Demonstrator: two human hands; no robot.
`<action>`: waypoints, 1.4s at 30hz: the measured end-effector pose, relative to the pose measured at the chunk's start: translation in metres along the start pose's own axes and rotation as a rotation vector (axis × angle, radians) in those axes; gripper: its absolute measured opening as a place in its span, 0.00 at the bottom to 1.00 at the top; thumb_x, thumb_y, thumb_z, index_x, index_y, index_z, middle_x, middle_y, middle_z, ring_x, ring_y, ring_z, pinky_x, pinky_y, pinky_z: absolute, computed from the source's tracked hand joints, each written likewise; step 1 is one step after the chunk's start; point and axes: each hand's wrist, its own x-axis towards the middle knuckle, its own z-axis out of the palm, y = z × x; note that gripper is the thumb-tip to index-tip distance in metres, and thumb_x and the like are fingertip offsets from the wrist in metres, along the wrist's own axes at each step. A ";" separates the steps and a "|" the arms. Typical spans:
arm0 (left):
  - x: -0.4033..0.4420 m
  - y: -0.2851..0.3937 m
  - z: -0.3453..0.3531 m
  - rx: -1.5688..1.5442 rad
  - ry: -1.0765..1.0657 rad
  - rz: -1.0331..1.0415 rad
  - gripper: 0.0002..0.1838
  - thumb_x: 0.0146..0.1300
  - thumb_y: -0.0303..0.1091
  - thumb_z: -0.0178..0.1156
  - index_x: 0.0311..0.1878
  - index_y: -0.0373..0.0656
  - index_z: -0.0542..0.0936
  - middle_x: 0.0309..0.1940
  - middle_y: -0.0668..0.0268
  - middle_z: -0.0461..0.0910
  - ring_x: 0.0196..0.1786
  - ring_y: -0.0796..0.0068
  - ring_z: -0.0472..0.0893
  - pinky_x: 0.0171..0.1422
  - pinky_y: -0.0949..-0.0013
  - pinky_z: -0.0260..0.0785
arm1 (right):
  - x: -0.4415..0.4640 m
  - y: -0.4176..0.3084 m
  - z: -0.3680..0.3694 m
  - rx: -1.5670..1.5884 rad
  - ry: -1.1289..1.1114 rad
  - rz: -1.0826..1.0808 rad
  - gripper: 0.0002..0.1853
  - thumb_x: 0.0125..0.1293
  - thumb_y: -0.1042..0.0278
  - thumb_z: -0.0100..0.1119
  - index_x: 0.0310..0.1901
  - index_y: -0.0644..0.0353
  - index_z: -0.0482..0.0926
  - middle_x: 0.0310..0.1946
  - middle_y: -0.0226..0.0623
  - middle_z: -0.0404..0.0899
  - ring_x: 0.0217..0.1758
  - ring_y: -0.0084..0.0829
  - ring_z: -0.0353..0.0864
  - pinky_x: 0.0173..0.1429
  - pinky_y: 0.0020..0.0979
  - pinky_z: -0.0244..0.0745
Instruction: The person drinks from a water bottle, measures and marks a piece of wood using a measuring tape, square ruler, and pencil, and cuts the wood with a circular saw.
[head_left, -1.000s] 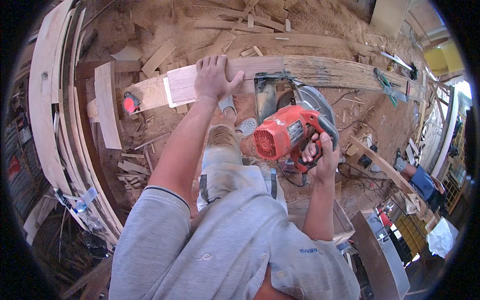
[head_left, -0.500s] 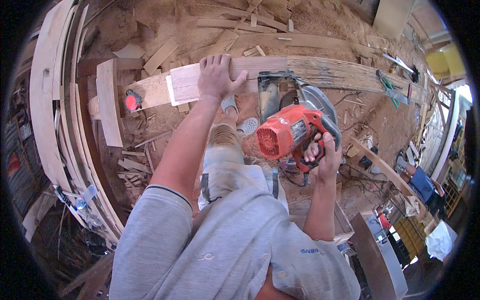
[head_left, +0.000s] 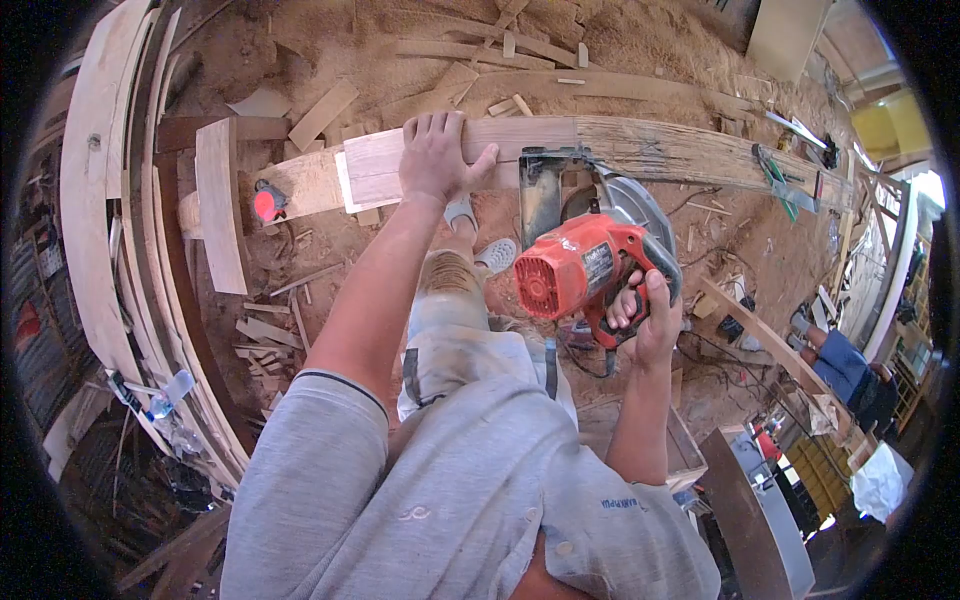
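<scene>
My left hand (head_left: 437, 160) lies with fingers spread on top of a reddish-brown board (head_left: 373, 170). The board rests on a long rough plank (head_left: 680, 152). My right hand (head_left: 643, 307) is wrapped round the rear handle of a red circular saw (head_left: 565, 267). The saw's metal base plate (head_left: 541, 195) sits at the board's right part, and its round guard is to the right of the motor. The blade's contact with the wood is hidden.
A red tape measure (head_left: 268, 205) rests on the plank's left part. Stacked long boards (head_left: 92, 180) stand at the left. Green-handled tools (head_left: 778, 180) lie at the plank's right end. Another person (head_left: 843, 368) is at the far right. Wood offcuts (head_left: 323, 116) litter the ground.
Both hands, the board and the saw have shifted slightly right in view, along with the surroundings. My grip on the saw is unchanged. The other person at the far right has shifted posture.
</scene>
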 end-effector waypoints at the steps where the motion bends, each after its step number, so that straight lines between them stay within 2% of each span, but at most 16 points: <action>1: 0.000 0.000 -0.001 0.000 0.001 0.002 0.37 0.64 0.69 0.64 0.59 0.43 0.81 0.54 0.55 0.81 0.62 0.52 0.77 0.74 0.48 0.63 | 0.000 0.000 0.000 0.001 -0.001 -0.001 0.19 0.82 0.50 0.61 0.49 0.60 0.79 0.21 0.29 0.72 0.19 0.26 0.73 0.27 0.31 0.72; 12: -0.001 0.002 -0.007 -0.003 -0.032 0.004 0.37 0.65 0.68 0.64 0.60 0.42 0.80 0.55 0.54 0.81 0.63 0.51 0.76 0.75 0.48 0.62 | 0.002 0.000 0.001 0.011 0.015 0.006 0.18 0.82 0.50 0.61 0.49 0.60 0.80 0.21 0.29 0.72 0.19 0.26 0.72 0.27 0.31 0.72; 15: -0.001 0.002 -0.007 0.001 -0.040 0.004 0.37 0.65 0.68 0.64 0.60 0.42 0.81 0.55 0.54 0.81 0.63 0.51 0.76 0.75 0.48 0.62 | 0.002 -0.002 0.005 -0.004 0.045 -0.012 0.19 0.80 0.50 0.64 0.47 0.62 0.78 0.20 0.31 0.72 0.18 0.26 0.72 0.26 0.32 0.72; 18: 0.000 0.001 -0.006 -0.001 -0.042 0.007 0.38 0.65 0.69 0.63 0.59 0.42 0.81 0.55 0.55 0.81 0.63 0.52 0.76 0.76 0.49 0.61 | 0.003 0.000 0.002 0.004 0.012 -0.008 0.18 0.82 0.51 0.61 0.49 0.60 0.80 0.20 0.29 0.72 0.19 0.26 0.72 0.27 0.31 0.72; 30: -0.001 -0.001 -0.002 -0.014 -0.015 0.018 0.38 0.65 0.70 0.62 0.59 0.42 0.81 0.55 0.56 0.80 0.63 0.53 0.76 0.75 0.49 0.62 | 0.009 -0.001 -0.004 0.029 -0.059 0.004 0.17 0.83 0.50 0.59 0.49 0.59 0.79 0.20 0.29 0.72 0.18 0.26 0.72 0.27 0.31 0.72; 40: -0.001 0.000 -0.004 0.019 -0.052 0.010 0.39 0.66 0.70 0.61 0.60 0.42 0.81 0.55 0.55 0.80 0.63 0.53 0.75 0.75 0.50 0.61 | 0.008 -0.003 0.000 -0.032 -0.007 -0.020 0.18 0.83 0.50 0.59 0.49 0.60 0.79 0.21 0.30 0.72 0.18 0.26 0.72 0.26 0.31 0.72; 42: -0.001 0.000 -0.005 0.007 -0.030 0.012 0.37 0.65 0.68 0.64 0.60 0.42 0.81 0.54 0.55 0.81 0.62 0.52 0.76 0.75 0.48 0.62 | 0.009 -0.002 0.000 -0.035 -0.007 -0.025 0.18 0.83 0.50 0.60 0.48 0.61 0.79 0.21 0.30 0.72 0.18 0.26 0.72 0.26 0.31 0.72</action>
